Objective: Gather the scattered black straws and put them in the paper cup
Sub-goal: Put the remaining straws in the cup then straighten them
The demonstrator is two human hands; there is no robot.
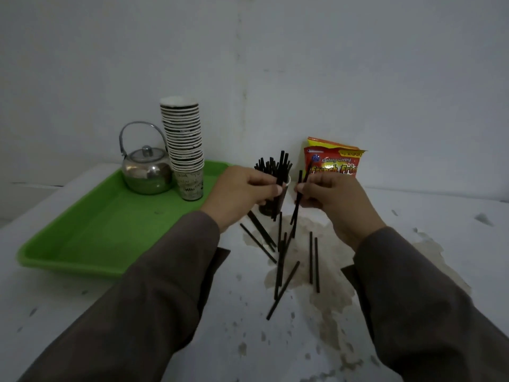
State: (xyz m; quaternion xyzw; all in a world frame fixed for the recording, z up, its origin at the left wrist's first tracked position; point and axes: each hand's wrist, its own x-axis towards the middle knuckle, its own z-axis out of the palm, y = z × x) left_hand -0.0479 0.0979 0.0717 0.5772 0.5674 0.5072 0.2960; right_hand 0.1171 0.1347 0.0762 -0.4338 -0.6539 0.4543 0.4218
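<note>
Head view, cup: the paper cup (275,199) stands upright on the white table (413,216), between the two hands; most of its wall is hidden behind the left hand and the straws, only a pale bit of rim and a dark lower part show.
Head view, straws in cup: a bunch of black straws (272,165) stands in it, long axes near vertical, tips fanning upward and slightly apart.
Head view, left hand: the left hand (242,191) is closed with thumb and fingers pinched on a few straws (278,199) held upright against the cup's front; their lower ends hang just above the table.
Head view, right hand: the right hand (330,199) is clamped on a couple of straws (298,194), tilted, upper ends leaning right toward the snack packet (334,161), lower ends pointing down-left. How many it holds is hard to tell.
Head view, scattered straws: loose straws (283,271) lie flat on the stained patch of table in front of the cup; most run roughly toward and away from the person, two lie side by side on the right, several on the left slant diagonally and overlap.
Head view, side items: a green tray (96,238) on the left carries a metal kettle (147,172) and a tall stack of cups (186,150).
Head view, cut off: both sleeves run out of the bottom edge; the packet's lower part is hidden by the right hand.
</note>
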